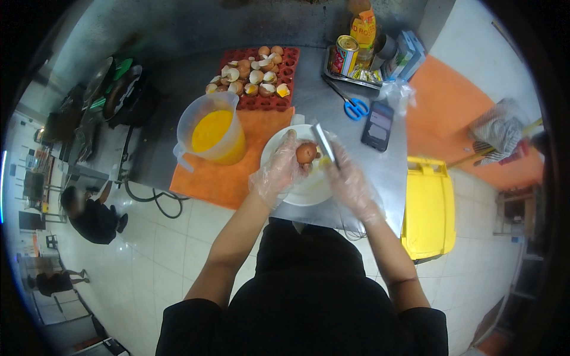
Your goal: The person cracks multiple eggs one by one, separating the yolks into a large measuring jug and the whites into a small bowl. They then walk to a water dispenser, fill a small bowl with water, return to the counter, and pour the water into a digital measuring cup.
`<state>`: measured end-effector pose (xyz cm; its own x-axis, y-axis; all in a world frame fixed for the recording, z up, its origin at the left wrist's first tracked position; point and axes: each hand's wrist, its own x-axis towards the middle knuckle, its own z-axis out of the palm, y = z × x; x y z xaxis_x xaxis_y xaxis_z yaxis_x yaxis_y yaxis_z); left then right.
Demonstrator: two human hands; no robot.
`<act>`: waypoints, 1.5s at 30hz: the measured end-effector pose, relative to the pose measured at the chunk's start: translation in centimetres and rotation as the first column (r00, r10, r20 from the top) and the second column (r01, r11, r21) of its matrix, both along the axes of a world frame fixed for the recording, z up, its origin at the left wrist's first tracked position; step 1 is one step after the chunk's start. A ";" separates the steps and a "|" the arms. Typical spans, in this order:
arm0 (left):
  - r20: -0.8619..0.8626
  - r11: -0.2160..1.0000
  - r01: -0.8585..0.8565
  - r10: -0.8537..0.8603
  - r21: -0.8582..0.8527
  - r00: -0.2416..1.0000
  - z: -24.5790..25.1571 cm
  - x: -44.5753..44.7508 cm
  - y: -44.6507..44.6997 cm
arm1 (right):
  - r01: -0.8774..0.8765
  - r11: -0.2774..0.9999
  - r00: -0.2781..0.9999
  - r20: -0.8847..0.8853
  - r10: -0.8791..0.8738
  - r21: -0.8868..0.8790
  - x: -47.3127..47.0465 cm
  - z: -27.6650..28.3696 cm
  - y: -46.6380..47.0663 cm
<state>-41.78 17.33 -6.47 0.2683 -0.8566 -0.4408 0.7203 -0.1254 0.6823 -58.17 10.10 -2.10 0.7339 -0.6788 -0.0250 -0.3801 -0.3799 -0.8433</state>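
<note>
A brown egg (pixel 306 153) with a small crack line in its shell is held in the fingers of my left hand (pixel 285 164). My right hand (pixel 349 184) grips a metal utensil (pixel 324 142), its blade-like end raised beside the egg; which utensil it is I cannot tell. Clear plastic gloves cover both hands. Beneath them lies a white plate (pixel 303 198) with a little yellow liquid on it. To the left, a translucent plastic measuring jug (pixel 185 127) holds beaten-looking yellow egg (pixel 211 131). It stands on an orange cloth (pixel 209 187).
Behind the jug, a red egg tray (pixel 267 104) carries several broken shells (pixel 256 76). Blue-handled scissors (pixel 355 108) and a phone (pixel 377 127) lie right, near a metal tray (pixel 331 71) with a can (pixel 346 55). A yellow bin (pixel 429 209) stands beside the table. A person (pixel 93 218) crouches far left.
</note>
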 end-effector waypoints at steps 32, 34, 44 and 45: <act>0.979 0.987 -0.146 -0.038 0.068 0.202 14.5 19.0 10.8 | -0.676 0.733 0.699 0.250 0.670 -0.073 29.8 6.2 -0.3; 0.949 0.954 -0.229 -0.125 0.196 0.289 14.7 18.9 10.6 | -0.674 0.726 0.700 0.197 0.686 -0.135 30.1 5.6 -0.4; 0.937 0.970 -0.208 -0.046 0.124 0.345 15.7 18.4 10.7 | -0.491 0.641 0.866 0.252 0.431 0.590 30.0 7.4 0.2; 0.948 0.964 -0.222 -0.070 0.144 0.312 15.7 18.4 10.6 | -0.457 0.640 0.883 0.227 0.412 0.618 29.8 7.8 0.2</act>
<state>-23.40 27.94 9.24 0.6807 -0.7325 0.0052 -0.3782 -0.3454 0.8589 -28.35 10.34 5.68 0.9553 -0.1154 -0.2720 -0.2543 0.1477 -0.9558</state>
